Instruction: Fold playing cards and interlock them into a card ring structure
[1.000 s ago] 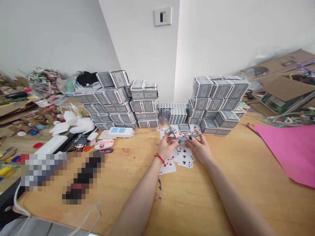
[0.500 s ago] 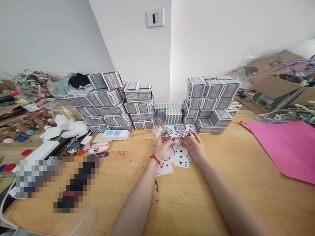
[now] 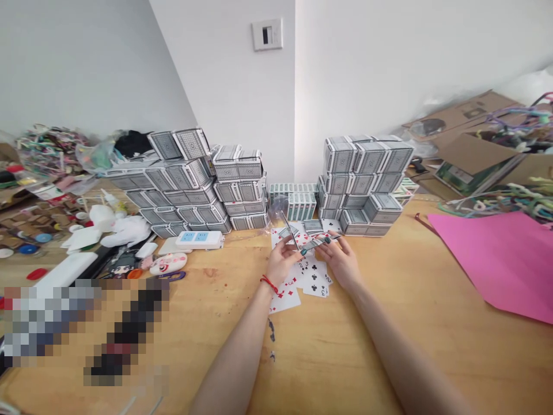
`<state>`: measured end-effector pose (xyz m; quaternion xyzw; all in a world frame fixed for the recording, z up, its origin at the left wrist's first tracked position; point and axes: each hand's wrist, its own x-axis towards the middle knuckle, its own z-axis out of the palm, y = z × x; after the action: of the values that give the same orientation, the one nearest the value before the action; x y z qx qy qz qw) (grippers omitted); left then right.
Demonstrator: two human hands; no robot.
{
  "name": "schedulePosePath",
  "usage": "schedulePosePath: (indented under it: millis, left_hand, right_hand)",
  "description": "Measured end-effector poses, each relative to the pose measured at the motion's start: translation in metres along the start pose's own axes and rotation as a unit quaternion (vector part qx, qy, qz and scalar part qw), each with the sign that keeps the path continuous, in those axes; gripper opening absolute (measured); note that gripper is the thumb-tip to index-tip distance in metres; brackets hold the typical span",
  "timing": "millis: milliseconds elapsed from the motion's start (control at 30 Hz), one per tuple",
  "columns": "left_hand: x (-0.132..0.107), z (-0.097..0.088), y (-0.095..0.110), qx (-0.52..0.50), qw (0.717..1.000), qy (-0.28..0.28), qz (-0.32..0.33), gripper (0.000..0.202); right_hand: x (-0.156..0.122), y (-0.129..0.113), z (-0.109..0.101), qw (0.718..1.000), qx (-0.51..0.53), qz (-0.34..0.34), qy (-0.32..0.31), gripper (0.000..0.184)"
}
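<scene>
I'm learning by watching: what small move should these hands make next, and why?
Perhaps the left hand should steady the held cards while the right hand squares them: both hands touch them, and they slant differently, one steep, one lower.

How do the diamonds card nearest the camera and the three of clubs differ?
The diamonds card has red pips; the three of clubs has black ones. The left hand partly covers the diamonds card, while the three of clubs shows all three pips. The diamonds card's near edge rises to the right; the three of clubs' dips slightly. Both lie face up.
</scene>
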<state>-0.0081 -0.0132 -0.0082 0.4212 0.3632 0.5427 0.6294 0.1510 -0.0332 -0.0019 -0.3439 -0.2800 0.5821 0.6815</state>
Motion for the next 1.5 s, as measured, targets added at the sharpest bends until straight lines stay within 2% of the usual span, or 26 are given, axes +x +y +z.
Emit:
schedulePosePath:
  millis: [267, 467, 633, 800, 900, 1033, 1300, 1500]
  left_hand:
    - [0.001, 0.002, 0.009, -0.022, 0.999, -0.003, -0.038, 0.044]
    - [0.0, -0.004, 0.017, -0.155, 0.982, 0.015, -0.109, 0.018]
    - [0.0, -0.006, 0.02, -0.196, 0.967, 0.042, -0.16, 0.019]
    - [-0.001, -0.004, 0.023, -0.174, 0.966, 0.034, -0.189, 0.019]
    - [-0.001, -0.004, 0.025, -0.139, 0.969, 0.006, -0.202, 0.017]
    - [0.0, -0.004, 0.024, -0.082, 0.973, -0.038, -0.211, 0.018]
    - [-0.002, -0.003, 0.025, -0.04, 0.974, -0.06, -0.214, 0.022]
    - [-0.004, -0.005, 0.024, -0.05, 0.973, -0.103, -0.199, 0.034]
  right_hand:
    - [0.003, 0.005, 0.003, 1.0, 0.011, -0.005, 0.002, 0.059]
    - [0.007, 0.006, 0.0, 1.0, -0.006, -0.023, 0.014, 0.04]
    - [0.009, 0.006, -0.003, 0.999, -0.049, -0.009, 0.018, 0.024]
    - [0.007, 0.003, -0.001, 0.999, -0.045, -0.021, 0.003, 0.027]
    - [0.006, 0.0, 0.0, 0.999, -0.027, -0.021, -0.021, 0.03]
    - [0.007, 0.0, -0.004, 0.997, -0.05, 0.0, -0.055, 0.022]
    - [0.011, 0.008, -0.008, 0.996, -0.075, -0.006, -0.042, 0.02]
    - [0.014, 0.009, -0.007, 0.999, 0.01, 0.016, -0.037, 0.016]
